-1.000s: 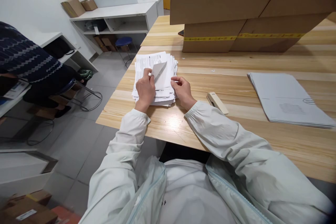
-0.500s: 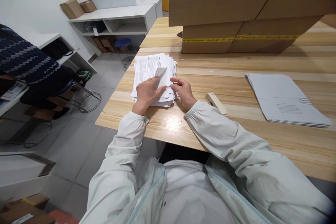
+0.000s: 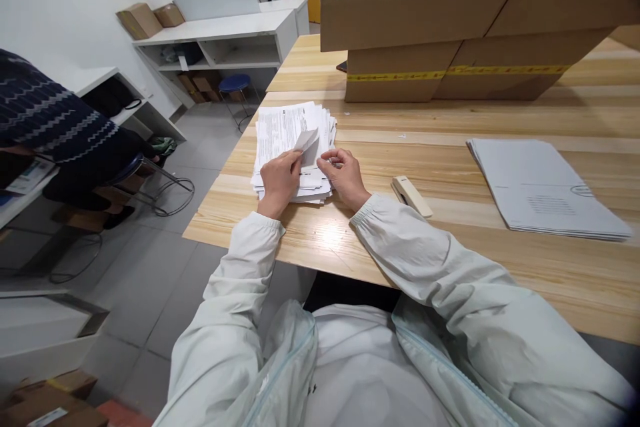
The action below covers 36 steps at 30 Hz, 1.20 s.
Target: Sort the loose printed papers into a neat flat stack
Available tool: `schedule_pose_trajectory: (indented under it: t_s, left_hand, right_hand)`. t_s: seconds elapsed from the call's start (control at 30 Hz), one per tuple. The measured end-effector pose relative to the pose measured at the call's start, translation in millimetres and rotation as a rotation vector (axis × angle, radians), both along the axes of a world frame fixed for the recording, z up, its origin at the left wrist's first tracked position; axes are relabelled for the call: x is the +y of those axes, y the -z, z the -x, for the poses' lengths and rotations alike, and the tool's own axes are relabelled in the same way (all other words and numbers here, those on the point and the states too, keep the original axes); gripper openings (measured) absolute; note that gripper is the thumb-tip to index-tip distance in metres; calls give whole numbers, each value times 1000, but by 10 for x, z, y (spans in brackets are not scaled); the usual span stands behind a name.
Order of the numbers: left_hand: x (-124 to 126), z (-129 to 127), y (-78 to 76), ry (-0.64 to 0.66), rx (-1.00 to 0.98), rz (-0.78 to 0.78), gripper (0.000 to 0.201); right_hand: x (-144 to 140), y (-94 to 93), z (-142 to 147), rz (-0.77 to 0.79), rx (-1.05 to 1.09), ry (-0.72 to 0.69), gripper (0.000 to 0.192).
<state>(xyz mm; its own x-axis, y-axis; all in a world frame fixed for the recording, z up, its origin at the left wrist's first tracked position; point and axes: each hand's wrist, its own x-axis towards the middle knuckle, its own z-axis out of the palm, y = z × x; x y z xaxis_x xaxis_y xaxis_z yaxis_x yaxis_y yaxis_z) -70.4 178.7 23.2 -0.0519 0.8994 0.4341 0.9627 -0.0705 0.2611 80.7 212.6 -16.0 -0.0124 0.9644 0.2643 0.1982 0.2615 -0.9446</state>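
A raised paper flap [image 3: 307,141] is gripped by the left hand [image 3: 280,180] over the stack of papers [image 3: 274,130] on the table [image 3: 455,180]. Whether paper is pinched by the right hand [image 3: 346,179], curled at the stack's right side, cannot be told. The work seems partway: one flap is lifted, uneven sheets are left below, and the stapler [image 3: 413,197] is left unheld.

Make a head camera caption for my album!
Left hand and right hand at a pile of white printed paper sheets.

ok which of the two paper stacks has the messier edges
The left stack, under the left hand: its sheets jut out unevenly. The right stack, beyond the cream stapler, lies much neater.
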Motion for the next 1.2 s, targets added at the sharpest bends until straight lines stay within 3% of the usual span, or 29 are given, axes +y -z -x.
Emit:
schedule_pose_trajectory:
  t_s: [0.07,0.17,0.23,0.3,0.4,0.5,0.57,0.67,0.73,0.8,0.9,1.07,1.2]
  left_hand:
    - [-29,2,16,2,-3,-60,30]
    - [-210,-55,19,67,34,-227,32]
    - [-439,-146,26,156,71,-359,31]
    - [-736,-269,46,256,97,-459,30]
    - [-1219,-446,94,436,67,-457,32]
    - [-1599,-517,128,653,-95,-326,33]
    - [-1729,-502,136,606,-308,-311,43]
    - [-1724,-485,139,304,-791,-277,57]
    - [-1637,-538,149,230,-1102,-111,65]
    - [-1541,-645,176,257,-1305,77,68]
    - [-1454,-828,250,218,-1431,179,51]
    - [-1448,-942,363,137,-1473,129,45]
    - [-1469,-939,356,167,-1449,134,44]
  right_hand:
    - [-16,-117,-35,-92,-138,74,18]
    - [-57,-381,-98,-120,-175,88,45]
    - [-117,-559,-163,57,-72,-53,63]
    - [-227,-681,-268,289,34,-236,68]
    - [-486,-678,-526,457,106,-453,55]
    - [-811,-468,-876,455,144,-489,49]
    - [-1026,-293,-1117,452,194,-404,47]
    - [-1291,-99,-1406,471,287,-302,44]
    - [-1411,-38,-1521,469,295,-292,42]
    - [-1488,-15,-1571,451,255,-301,41]
    - [-1551,-1,-1568,360,230,-266,42]
    - [-1589,46,-1569,96,203,-6,89]
    - [-1585,81,-1621,41,140,-37,69]
